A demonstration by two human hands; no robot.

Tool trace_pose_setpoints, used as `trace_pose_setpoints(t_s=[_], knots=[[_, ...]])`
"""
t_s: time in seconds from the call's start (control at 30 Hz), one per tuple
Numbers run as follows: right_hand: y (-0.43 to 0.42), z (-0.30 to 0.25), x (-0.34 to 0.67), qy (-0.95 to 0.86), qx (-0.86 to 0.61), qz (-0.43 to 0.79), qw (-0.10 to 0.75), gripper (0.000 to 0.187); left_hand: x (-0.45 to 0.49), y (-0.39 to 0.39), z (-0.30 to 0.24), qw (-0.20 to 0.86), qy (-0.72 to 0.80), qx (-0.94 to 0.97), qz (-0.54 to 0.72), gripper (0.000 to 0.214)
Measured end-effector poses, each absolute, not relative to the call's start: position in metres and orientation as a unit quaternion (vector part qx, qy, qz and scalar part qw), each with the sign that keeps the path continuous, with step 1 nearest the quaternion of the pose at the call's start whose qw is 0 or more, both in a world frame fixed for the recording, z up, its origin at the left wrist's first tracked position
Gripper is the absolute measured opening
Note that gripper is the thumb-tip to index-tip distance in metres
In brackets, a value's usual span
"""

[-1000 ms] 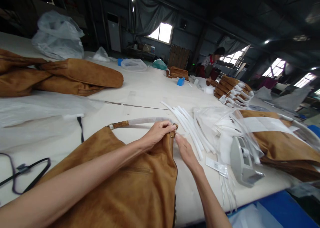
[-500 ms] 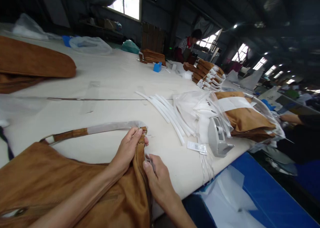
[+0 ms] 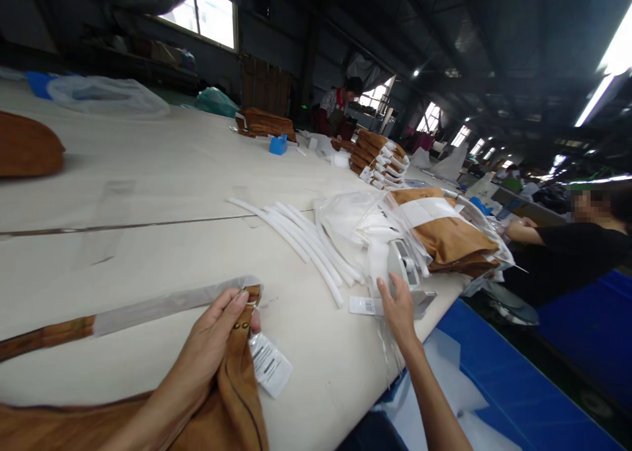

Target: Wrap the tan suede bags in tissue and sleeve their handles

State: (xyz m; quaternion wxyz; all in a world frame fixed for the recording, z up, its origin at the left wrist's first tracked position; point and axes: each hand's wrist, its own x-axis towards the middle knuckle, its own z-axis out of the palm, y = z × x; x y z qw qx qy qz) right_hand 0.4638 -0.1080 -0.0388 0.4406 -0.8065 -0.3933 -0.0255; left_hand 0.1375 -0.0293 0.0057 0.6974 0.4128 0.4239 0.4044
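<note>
My left hand (image 3: 217, 336) pinches the brown bag (image 3: 239, 398) at its strap end, beside a metal ring (image 3: 255, 295). The strap, partly wrapped in a pale translucent sleeve (image 3: 162, 306), stretches left across the table. A white printed tag (image 3: 270, 365) hangs from the ring end and rests on the tabletop. Over at the right, my right hand (image 3: 399, 309) reaches with fingers apart to a grey-white tape dispenser (image 3: 402, 263) and a white roll (image 3: 378, 261). Just left of those fingers lies a tag in clear plastic (image 3: 365, 305) with white strings.
Several white foam tubes (image 3: 301, 240) lie mid-table. Behind the dispenser is a plastic-wrapped brown bag (image 3: 444, 230). Stacked brown bags (image 3: 380, 158) and a blue box (image 3: 278, 145) are farther back. A person in black (image 3: 582, 247) works at the right, beyond the table edge.
My right hand has left the bag's edge and moved right to the dispenser. The white tag now hangs in sight. My left hand still grips the strap end; the view has turned right.
</note>
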Motion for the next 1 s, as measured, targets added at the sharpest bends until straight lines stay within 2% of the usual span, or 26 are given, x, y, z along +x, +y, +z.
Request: trace_pose_setpoints(t_s=[0.33, 0.53, 0.83, 1.0], knots=[[-0.085, -0.039, 0.492, -0.436, -0.827, 0.057, 0.352, 0.061, 0.135, -0.028, 0.007, 0.721, 0.428, 0.384, 0.388, 0.050], [-0.092, -0.027, 0.500, -0.448, -0.820, 0.089, 0.344, 0.060, 0.134, -0.031, 0.012, 0.712, 0.418, 0.401, 0.397, 0.045], [-0.100, -0.023, 0.502, -0.454, -0.810, 0.108, 0.354, 0.045, 0.137, -0.030, 0.012, 0.716, 0.417, 0.392, 0.400, 0.047], [-0.100, -0.024, 0.495, -0.445, -0.820, 0.084, 0.350, 0.060, 0.135, -0.031, 0.014, 0.719, 0.412, 0.396, 0.395, 0.046]])
